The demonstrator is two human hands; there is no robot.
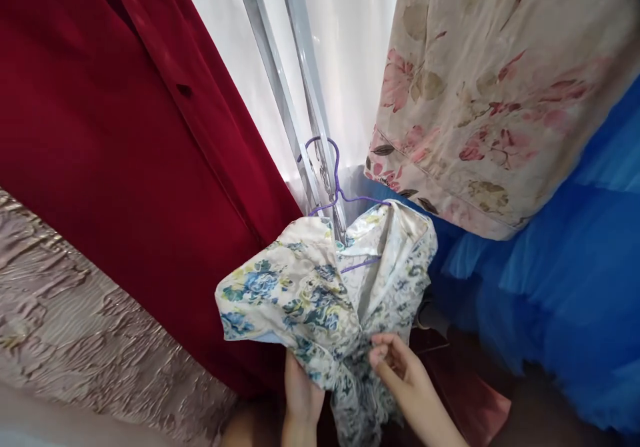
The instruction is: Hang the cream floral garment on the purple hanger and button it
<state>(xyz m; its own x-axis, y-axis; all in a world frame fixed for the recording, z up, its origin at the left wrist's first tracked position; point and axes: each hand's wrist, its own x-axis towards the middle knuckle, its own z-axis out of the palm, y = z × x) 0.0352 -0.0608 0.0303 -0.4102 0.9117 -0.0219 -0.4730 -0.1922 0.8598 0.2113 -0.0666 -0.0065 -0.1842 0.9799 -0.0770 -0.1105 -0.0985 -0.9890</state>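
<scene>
A cream floral dress (300,280) with blue, green and yellow flowers, short sleeves and a V neck sits on a purple hanger (337,173). The hanger's hook stands up in front of two metal bars, and I cannot tell whether it catches on anything. My left hand (303,393) comes up from below and grips the dress under its left side; the cloth hides its fingertips. At the gathered waist, my right hand (403,373) has thumb and fingers pinched together against the front of the dress. The lower part of the dress hangs bunched between my hands.
A dark red curtain (150,187) hangs at left, beside a textured wall (75,340). Two metal bars (280,80) run down before a white curtain (350,47). At right hang a pink-flowered cloth (465,113) and blue tulle (530,300). A reddish object (475,400) lies below.
</scene>
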